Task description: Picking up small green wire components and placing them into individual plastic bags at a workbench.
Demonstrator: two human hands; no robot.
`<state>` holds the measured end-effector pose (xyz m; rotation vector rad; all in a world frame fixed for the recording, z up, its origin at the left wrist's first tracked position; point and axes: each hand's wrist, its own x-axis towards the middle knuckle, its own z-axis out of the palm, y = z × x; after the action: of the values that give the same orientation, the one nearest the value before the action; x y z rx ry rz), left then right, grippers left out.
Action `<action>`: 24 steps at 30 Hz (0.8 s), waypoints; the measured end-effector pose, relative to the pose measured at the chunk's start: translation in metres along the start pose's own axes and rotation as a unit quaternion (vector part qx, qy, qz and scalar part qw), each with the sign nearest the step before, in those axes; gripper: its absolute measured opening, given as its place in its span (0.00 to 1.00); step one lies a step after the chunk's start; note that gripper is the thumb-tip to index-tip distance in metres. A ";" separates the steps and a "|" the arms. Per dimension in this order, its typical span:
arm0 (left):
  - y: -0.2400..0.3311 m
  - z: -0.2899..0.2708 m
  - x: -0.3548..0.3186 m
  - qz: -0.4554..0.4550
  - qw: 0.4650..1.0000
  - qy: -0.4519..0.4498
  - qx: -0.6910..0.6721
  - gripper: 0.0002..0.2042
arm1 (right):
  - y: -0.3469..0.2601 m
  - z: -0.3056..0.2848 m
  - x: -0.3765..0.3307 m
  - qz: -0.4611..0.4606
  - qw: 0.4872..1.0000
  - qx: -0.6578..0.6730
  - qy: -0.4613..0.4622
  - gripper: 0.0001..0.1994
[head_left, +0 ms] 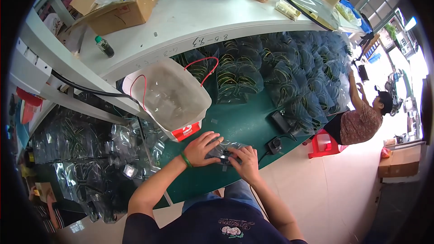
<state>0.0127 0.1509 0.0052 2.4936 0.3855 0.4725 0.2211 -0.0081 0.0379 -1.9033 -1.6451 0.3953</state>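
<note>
Over the green tabletop, both hands are at a small clear plastic bag with something dark inside that I cannot make out. My left hand, a green bangle on its wrist, holds the bag's left side, thumb apart from the fingers. On the other side my right hand pinches the bag beside the dark part, fingers bent. Just beyond my left hand stands an open paper bag with red string handles and clear plastic inside.
Many bagged dark items with yellow-green edges cover the table's far right. Two black devices with cables lie right of my hands. A white shelf overhangs the back. Bagged goods lie left; another person works at right.
</note>
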 end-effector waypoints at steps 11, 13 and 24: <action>0.028 0.018 -0.023 -0.069 0.995 0.075 -0.018 0.37 | 0.000 0.012 -0.004 -0.123 0.986 -0.090 0.067 0.13; 0.027 0.019 -0.024 -0.067 0.995 0.068 -0.011 0.37 | 0.001 0.010 0.004 -0.038 0.998 -0.051 0.008 0.14; 0.030 0.023 -0.026 -0.078 0.995 0.056 0.000 0.37 | 0.029 -0.011 0.017 -0.171 0.982 0.046 -0.067 0.19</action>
<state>0.0040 0.1061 -0.0017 2.4196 0.6191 0.5483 0.2538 0.0040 0.0320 -1.5163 -1.9648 0.4553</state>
